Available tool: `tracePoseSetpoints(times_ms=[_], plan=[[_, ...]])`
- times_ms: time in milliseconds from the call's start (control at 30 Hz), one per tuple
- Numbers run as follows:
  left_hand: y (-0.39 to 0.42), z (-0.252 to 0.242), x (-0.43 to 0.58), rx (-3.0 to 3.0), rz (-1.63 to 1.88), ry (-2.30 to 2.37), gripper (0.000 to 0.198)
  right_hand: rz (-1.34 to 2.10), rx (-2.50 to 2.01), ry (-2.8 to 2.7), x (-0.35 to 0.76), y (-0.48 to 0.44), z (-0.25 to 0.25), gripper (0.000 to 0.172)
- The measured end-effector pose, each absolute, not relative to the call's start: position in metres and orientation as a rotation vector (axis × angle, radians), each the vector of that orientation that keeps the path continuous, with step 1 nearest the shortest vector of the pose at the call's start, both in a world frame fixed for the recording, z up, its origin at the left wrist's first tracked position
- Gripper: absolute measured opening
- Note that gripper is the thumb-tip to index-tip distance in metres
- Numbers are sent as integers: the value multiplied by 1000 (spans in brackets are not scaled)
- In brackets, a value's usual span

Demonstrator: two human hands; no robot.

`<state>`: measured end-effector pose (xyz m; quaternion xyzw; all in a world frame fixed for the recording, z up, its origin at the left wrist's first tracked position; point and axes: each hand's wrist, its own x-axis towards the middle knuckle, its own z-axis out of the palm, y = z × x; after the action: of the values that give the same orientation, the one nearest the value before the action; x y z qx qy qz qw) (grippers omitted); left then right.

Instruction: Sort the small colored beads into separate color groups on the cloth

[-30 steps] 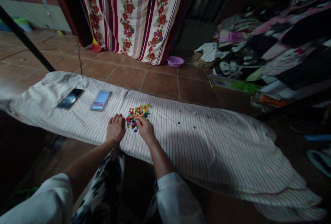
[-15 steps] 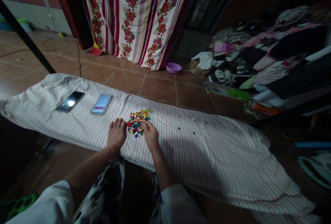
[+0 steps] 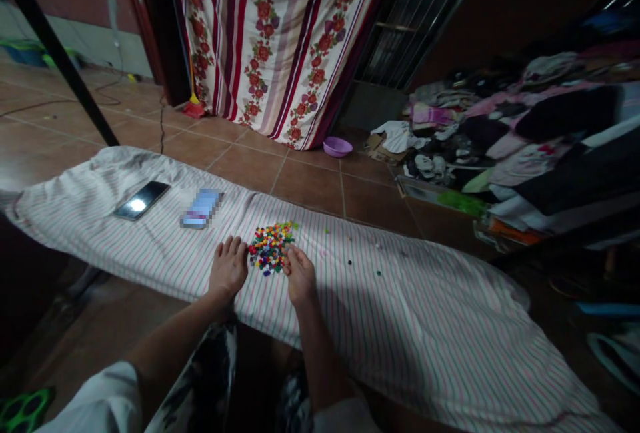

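Observation:
A pile of small multicoloured bead-like pieces [image 3: 270, 243] lies on a white cloth [image 3: 425, 326] with thin pink and green stripes. My left hand [image 3: 229, 268] rests flat on the cloth at the pile's left edge, fingers stretched out and holding nothing. At the right edge of the pile is my right hand [image 3: 301, 276], thumb and fingertips pinched together; whatever is between them is too small to make out. Further right, single pieces lie apart on the cloth, among them a black piece [image 3: 349, 262], a green piece [image 3: 379, 273] and a whitish piece [image 3: 379, 245].
Left of the pile lie a dark phone [image 3: 143, 200] and a second phone with a blurred screen [image 3: 201, 208]. Beyond the cloth are a purple basin [image 3: 337, 146], a floral curtain [image 3: 280, 40] and a red broom [image 3: 194, 106]. Heaped clothes [image 3: 500, 120] fill the right side.
My right hand has drawn back slightly from the pile to its right edge, still pinched. The left hand stays flat beside the pile. The whole view has shifted a little.

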<state>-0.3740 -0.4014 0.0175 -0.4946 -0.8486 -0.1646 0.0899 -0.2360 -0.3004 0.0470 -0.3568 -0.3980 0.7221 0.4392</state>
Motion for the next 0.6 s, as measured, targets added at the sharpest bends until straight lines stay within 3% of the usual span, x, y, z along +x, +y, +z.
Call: tracePoseSetpoints(times_ms=[333,600], plan=[[-402,23,-374,-1473,-499,-2509,35,2190,-910,-562,-228,-303,58,7],[-402,25,-374,-1474,-501,-2477,34,2358,-757,-496,-227,-300,59,4]])
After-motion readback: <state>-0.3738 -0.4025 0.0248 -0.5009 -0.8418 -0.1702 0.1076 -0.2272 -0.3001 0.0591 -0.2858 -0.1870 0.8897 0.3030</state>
